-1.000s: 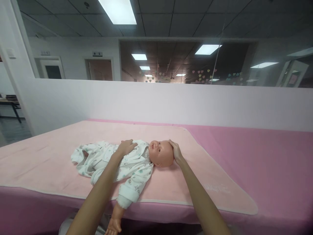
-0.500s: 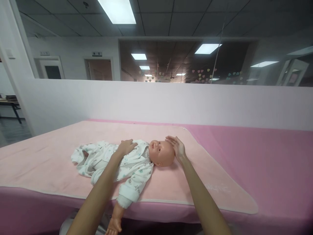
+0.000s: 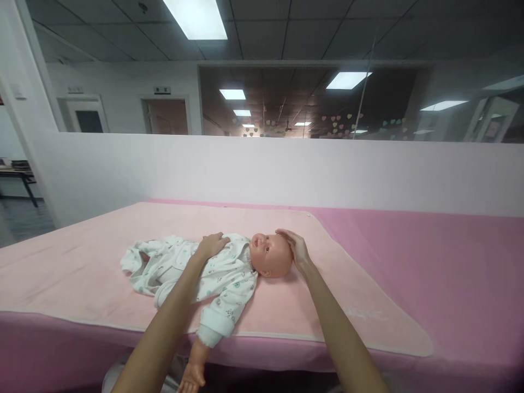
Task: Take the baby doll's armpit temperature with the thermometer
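A baby doll (image 3: 270, 255) in a white printed romper (image 3: 213, 273) lies on its back on a light pink mat (image 3: 82, 273), head to the right. One bare doll arm (image 3: 195, 364) hangs over the front edge. My left hand (image 3: 210, 244) rests flat on the doll's chest, fingers stretched out. Cupped against the top of the doll's head is my right hand (image 3: 295, 248), fingers curved over the crown.
The mat lies on a darker pink padded table (image 3: 450, 273) that runs off to the right. A white partition wall (image 3: 286, 169) stands right behind the table. A dark desk (image 3: 16, 177) is at the far left.
My right hand lifted slightly off the doll's head and has come back down onto its crown. The left hand and the doll have stayed put.
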Tool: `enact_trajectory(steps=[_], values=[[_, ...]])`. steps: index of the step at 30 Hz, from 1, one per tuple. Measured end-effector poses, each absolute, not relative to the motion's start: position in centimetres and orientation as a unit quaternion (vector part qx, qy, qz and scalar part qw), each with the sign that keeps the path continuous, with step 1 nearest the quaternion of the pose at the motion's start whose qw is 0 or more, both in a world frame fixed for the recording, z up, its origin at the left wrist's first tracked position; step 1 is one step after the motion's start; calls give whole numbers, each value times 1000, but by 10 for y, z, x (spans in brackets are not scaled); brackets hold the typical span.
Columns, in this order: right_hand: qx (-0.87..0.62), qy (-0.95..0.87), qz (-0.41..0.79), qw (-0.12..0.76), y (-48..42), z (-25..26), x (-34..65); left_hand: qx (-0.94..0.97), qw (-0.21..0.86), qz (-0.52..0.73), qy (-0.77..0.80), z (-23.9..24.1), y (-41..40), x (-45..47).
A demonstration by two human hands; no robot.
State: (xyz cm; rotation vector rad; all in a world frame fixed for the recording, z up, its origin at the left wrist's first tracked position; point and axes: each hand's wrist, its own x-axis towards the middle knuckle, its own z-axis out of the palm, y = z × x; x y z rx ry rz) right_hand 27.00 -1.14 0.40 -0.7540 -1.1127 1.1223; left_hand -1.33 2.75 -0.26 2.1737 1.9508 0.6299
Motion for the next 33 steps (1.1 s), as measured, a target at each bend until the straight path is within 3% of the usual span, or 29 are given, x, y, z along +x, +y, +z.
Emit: enact_trajectory(steps=[10, 15, 18, 20, 25, 28, 33], values=[[-375, -537, 432, 621, -10, 1, 267, 693, 140, 335, 623, -8, 30, -20], [-387, -575, 390, 607, -11, 1, 266, 690, 293, 475, 460, -6, 16, -19], [-400, -593, 352, 604, -13, 3, 267, 726, 321, 429, 430, -3, 6, -14], [-426, -638, 245, 593, -18, 9, 268, 756, 313, 380, 430, 0, 1, -11], [-409, -775, -116, 467, -42, 31, 254, 798, 351, 313, 377, 7, -2, -13], [-340, -845, -183, 370, -57, 40, 233, 808, 376, 301, 339, 8, -3, -16], [-301, -909, -193, 216, -61, 43, 202, 751, 411, 386, 344, 6, -5, -17]])
